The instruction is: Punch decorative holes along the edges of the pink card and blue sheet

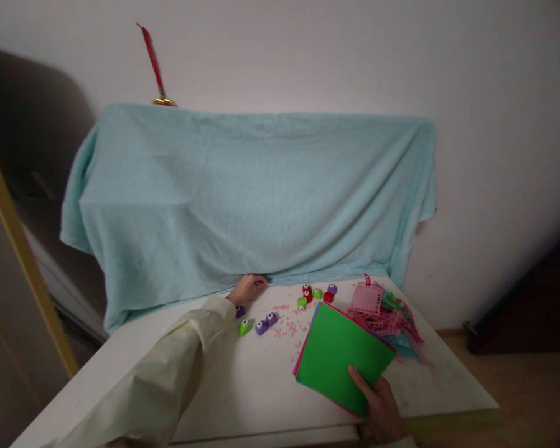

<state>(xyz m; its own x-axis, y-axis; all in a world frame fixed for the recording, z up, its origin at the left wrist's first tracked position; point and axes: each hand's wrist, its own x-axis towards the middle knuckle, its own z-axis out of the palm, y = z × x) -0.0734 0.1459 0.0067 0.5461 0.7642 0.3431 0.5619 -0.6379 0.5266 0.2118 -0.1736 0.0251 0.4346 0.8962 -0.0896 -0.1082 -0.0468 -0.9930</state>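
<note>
My right hand grips a stack of coloured paper sheets at its near corner, thumb on top. The uppermost sheet is green, with red, pink and blue edges below. At the far edge of the white table, my left hand is closed against the hem of a light blue cloth; what its fingers hold is too small to make out. Close to that hand are a green craft punch and purple craft punches. Beyond the paper stands a group of red, green and purple craft punches.
Pink paper bits lie scattered mid-table. A square pink card with a punched border rests on a tangle of cut paper strips at the right. The light blue cloth drapes over something behind the table.
</note>
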